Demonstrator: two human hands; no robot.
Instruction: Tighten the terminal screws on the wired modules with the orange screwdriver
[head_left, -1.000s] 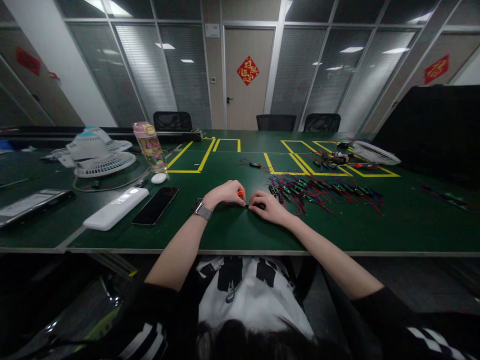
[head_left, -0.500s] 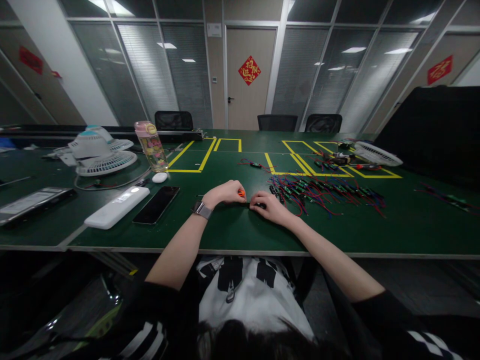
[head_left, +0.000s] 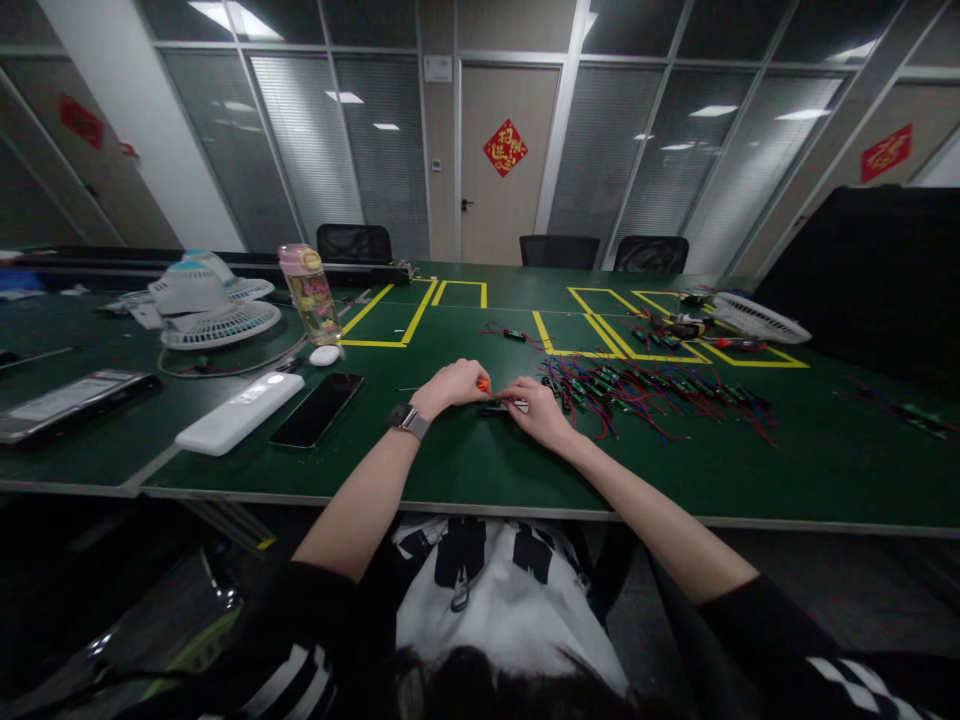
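Observation:
My left hand (head_left: 457,385) is closed, palm down over the table, with an orange-handled tool (head_left: 484,384) in its fingers. A thin shaft (head_left: 406,389) shows on the far side of that hand, so the tool looks like a screwdriver. My right hand (head_left: 536,408) is pinched, its fingertips almost meeting the left ones; what they hold is too small to make out. Just below the fingertips lies a small dark flat piece (head_left: 491,411), partly covered by my right hand. To the right spreads a pile of small green circuit boards with red and blue wires (head_left: 600,385).
On the green table (head_left: 450,470), a phone (head_left: 316,410), a white power bank (head_left: 240,412), a round white case (head_left: 325,355), a bottle (head_left: 309,295) and a fan (head_left: 217,320) stand left. Yellow tape (head_left: 420,313) marks rectangles. A dark screen (head_left: 877,280) rises at right.
The right fingertips have lifted slightly and pinch closer to the left hand. More of the dark flat piece shows below them. The camera view has shifted slightly.

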